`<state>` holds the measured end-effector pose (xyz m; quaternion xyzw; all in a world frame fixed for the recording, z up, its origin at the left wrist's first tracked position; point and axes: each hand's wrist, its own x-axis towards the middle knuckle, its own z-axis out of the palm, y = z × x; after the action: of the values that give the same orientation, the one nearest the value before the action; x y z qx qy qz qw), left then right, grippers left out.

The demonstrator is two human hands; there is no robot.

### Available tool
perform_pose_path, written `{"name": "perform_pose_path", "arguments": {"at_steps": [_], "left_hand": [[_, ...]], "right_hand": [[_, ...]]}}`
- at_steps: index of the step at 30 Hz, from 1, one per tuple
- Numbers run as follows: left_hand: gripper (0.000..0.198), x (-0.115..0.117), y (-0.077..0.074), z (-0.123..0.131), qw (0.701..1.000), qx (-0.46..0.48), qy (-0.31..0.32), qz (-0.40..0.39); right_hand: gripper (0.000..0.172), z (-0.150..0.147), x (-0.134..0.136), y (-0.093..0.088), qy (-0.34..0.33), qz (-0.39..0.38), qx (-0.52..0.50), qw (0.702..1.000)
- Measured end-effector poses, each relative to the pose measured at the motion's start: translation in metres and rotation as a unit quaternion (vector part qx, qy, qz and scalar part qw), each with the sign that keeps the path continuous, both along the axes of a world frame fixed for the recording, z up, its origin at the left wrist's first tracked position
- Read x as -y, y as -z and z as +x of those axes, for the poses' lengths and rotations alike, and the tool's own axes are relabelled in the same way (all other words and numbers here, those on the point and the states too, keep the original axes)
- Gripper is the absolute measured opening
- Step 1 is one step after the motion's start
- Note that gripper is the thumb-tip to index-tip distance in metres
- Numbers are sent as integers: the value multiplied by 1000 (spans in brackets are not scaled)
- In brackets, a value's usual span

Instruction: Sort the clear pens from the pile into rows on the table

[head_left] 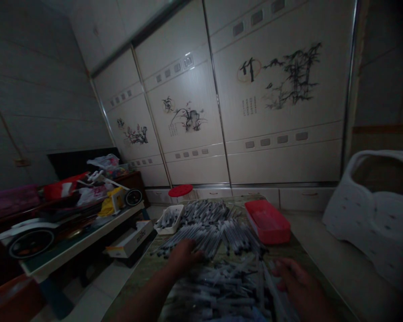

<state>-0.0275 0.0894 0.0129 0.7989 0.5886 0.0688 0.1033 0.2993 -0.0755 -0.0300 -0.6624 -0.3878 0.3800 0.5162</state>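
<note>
Head view: left hand (184,257) lay on loose plastic syringes (218,290), fingers curled; grip could not be told.
Right hand (297,284): fingers were spread open above the syringes.
Beyond the fingers: red tray (267,221).

A mottled green table (143,278) carries loose heaps of thin plastic tubes (204,228). A white tray (161,228) of tubes and a red plastic tray (267,222) sit at its far end.

A red plastic tray (267,222) is set ahead of the right hand (298,288), and painted wardrobe doors (282,89) are seen beyond it.
</note>
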Motion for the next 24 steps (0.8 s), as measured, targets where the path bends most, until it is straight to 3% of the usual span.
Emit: {"name": "perform_pose_path", "arguments": {"at_steps": [4, 10, 16, 24], "left_hand": [[66, -2, 0, 28, 997, -62, 18, 49], [37, -17, -11, 33, 987, -143, 25, 62], [36, -28, -13, 31, 981, -178, 17, 77], [36, -30, -10, 32, 980, -169, 20, 99]], "right_hand": [[47, 1, -1, -2, 0, 9, 15, 1000], [49, 5, -3, -1, 3, 2, -2, 1000], [46, 5, -8, 5, 20, 18, -10, 1000], [46, 2, -2, -8, 39, 20, -16, 999]]}}
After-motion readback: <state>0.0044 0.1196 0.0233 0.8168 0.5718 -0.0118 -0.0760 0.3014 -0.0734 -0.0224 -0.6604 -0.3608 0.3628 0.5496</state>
